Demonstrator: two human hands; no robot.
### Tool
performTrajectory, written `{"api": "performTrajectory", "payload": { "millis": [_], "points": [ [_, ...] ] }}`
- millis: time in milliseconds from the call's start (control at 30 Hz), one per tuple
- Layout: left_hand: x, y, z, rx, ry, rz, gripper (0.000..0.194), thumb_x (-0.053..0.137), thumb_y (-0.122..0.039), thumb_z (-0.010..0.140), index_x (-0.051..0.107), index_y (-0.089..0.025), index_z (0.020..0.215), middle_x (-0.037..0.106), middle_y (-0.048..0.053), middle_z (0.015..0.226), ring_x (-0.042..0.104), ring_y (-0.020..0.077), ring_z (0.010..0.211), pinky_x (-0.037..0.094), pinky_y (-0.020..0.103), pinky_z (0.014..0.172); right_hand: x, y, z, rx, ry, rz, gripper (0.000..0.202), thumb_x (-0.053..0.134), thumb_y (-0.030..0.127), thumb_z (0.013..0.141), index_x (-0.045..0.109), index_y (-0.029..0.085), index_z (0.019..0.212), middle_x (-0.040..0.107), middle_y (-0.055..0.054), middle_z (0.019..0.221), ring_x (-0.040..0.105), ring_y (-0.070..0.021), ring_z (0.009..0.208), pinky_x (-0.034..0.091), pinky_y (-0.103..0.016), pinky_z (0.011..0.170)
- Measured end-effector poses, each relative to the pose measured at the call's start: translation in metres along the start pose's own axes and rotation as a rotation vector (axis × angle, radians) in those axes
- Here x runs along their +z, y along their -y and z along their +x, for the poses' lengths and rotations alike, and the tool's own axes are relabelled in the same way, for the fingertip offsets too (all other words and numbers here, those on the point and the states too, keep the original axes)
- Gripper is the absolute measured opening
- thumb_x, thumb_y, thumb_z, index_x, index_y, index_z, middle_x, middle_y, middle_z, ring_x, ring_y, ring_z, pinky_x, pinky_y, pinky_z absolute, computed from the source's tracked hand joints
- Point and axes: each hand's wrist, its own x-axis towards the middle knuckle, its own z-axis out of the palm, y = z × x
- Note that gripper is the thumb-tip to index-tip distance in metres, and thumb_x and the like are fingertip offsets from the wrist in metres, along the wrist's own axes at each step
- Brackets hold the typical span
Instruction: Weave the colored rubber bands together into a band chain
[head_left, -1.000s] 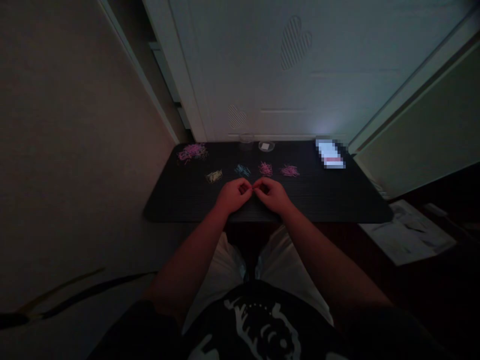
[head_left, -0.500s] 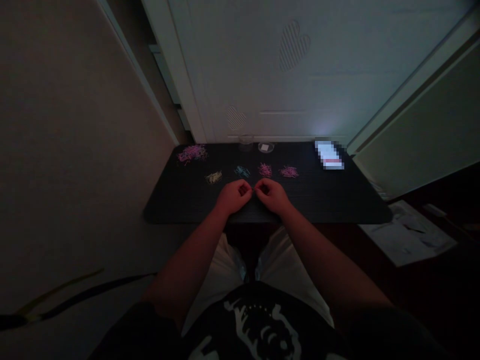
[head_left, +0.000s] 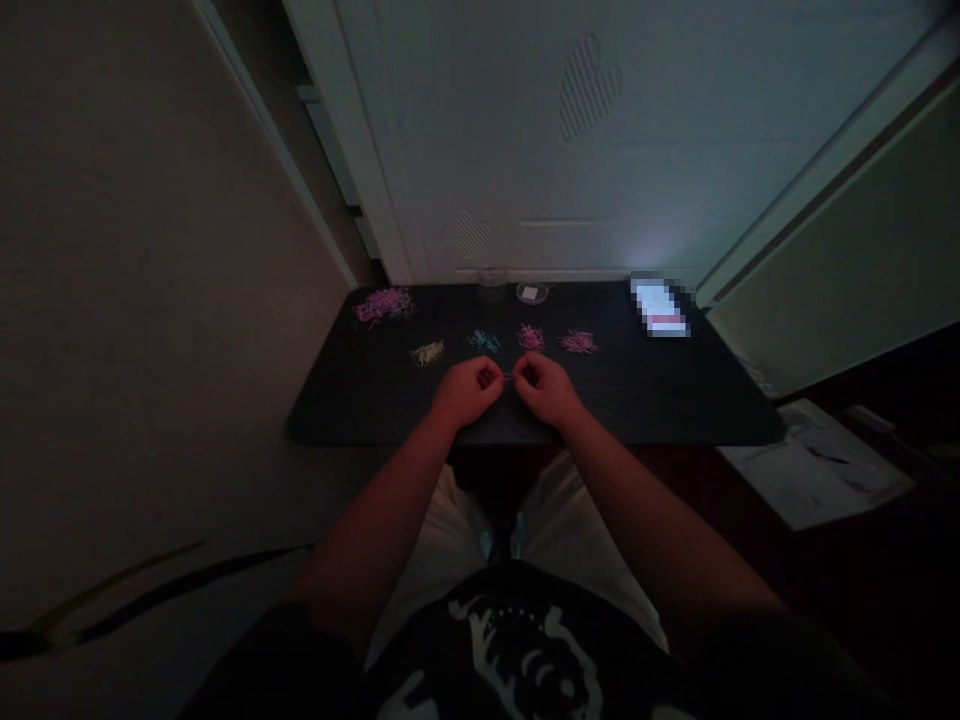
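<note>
Between my two hands runs a short, thin pale strand (head_left: pixel 508 376) that looks like a small rubber band. My left hand (head_left: pixel 471 388) pinches one end of it between thumb and forefinger. The other end is pinched in the fingertips of my right hand (head_left: pixel 545 385). Both hands are just above the near half of the dark table (head_left: pixel 637 400). Beyond them lie small piles of similar thin pieces: a yellowish pile (head_left: pixel 428 352), a blue pile (head_left: pixel 484 341), a deep pink pile (head_left: pixel 531 337) and a lighter pink pile (head_left: pixel 578 341).
A larger mixed-colour pile (head_left: pixel 384 305) lies at the back left. At the back edge stand a clear tub (head_left: pixel 493 283) and a round clear lid (head_left: pixel 532 293) with a white label. A lit, blurred phone-like screen (head_left: pixel 660 305) is at the back right. A white door (head_left: pixel 525 150) rises behind.
My right fingertips have moved slightly right, away from the left ones. The pale strand now shows more clearly across the wider gap. The piles have not moved.
</note>
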Motion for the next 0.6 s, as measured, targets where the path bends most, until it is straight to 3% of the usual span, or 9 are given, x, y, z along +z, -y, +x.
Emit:
{"api": "performTrajectory", "payload": {
  "millis": [600],
  "points": [
    [-0.0007, -0.0001, 0.0002, -0.013, -0.014, -0.016, 0.015, 0.054, -0.029, 0.078, 0.060, -0.016, 0.078, 0.061, 0.000, 0.070, 0.054, 0.0107, 0.061, 0.041, 0.022, 0.057, 0.0003, -0.0009, -0.0006, -0.011, 0.013, 0.028, 0.005, 0.052, 0.019, 0.071, 0.054, 0.019, 0.076, 0.053, 0.001, 0.064, 0.047, -0.0117, 0.058, 0.038, -0.024, 0.054]
  ]
}}
